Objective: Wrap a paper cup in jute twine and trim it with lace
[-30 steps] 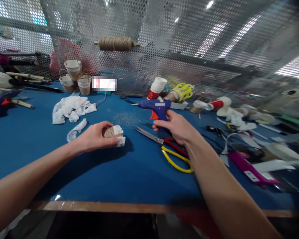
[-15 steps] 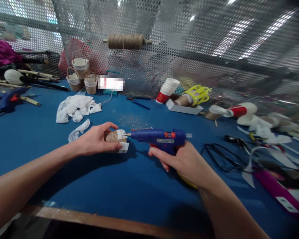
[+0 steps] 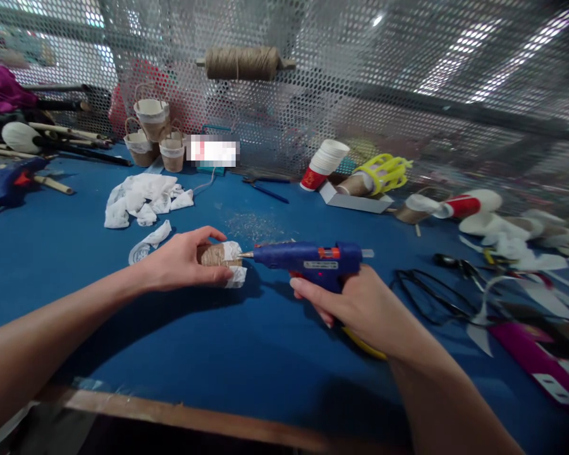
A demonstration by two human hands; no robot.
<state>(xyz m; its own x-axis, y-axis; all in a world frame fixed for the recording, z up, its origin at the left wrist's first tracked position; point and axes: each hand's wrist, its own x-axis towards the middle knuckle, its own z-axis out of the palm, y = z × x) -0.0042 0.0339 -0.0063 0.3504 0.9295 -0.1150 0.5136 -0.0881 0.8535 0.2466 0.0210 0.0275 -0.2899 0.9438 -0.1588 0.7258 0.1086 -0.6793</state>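
Small brown string-wrapped cup (image 3: 212,255) is in the person's left hand (image 3: 180,262), as the head view shows. It is tipped on its side above the blue tabletop (image 3: 208,354); whether it touches down is hard to tell. The left fingers are wrapped around it, thumb on the near side. A white lace band (image 3: 232,250) goes around the cup's right end, with a brown gap between two parts of it.

The right hand (image 3: 360,303) grips a blue plastic glue gun with an orange trigger (image 3: 308,260). Its thin metal tip (image 3: 247,254) points at that gap. It is at the cup or very near it; contact is too small to see. How hard the trigger is pressed cannot be told.

The tip is likely hot, so if the cup turns or the gun slips, it could burn the left fingers close by. Too hard a squeeze could make a big blob that soaks through the lace. If the left hand lets the cup roll, the lace could stick crooked. A yellow handle loop (image 3: 365,344) peeks out under the right hand, and a low swing might bump it.
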